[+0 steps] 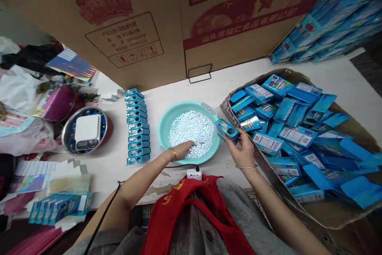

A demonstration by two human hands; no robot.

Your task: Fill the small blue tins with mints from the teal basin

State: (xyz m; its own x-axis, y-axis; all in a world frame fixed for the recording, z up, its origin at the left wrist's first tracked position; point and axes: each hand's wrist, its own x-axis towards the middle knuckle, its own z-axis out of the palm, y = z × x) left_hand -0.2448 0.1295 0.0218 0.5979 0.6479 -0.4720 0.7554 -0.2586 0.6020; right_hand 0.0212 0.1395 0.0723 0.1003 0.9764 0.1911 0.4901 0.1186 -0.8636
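Observation:
My left hand, with a gold bangle on its wrist, rests palm-down in a heap of small white candies, its fingers sunk among them. I cannot tell whether it holds any. The heap fills the middle of a pale turquoise plastic basin. My right hand grips a small blue candy box with a round opening on top, just right of the basin rim. A neat row of similar blue boxes stands left of the basin.
A large cardboard carton of loose blue boxes lies to the right. Printed cardboard cartons stand behind. To the left, a digital scale sits in a steel bowl. A power socket lies at the table's near edge.

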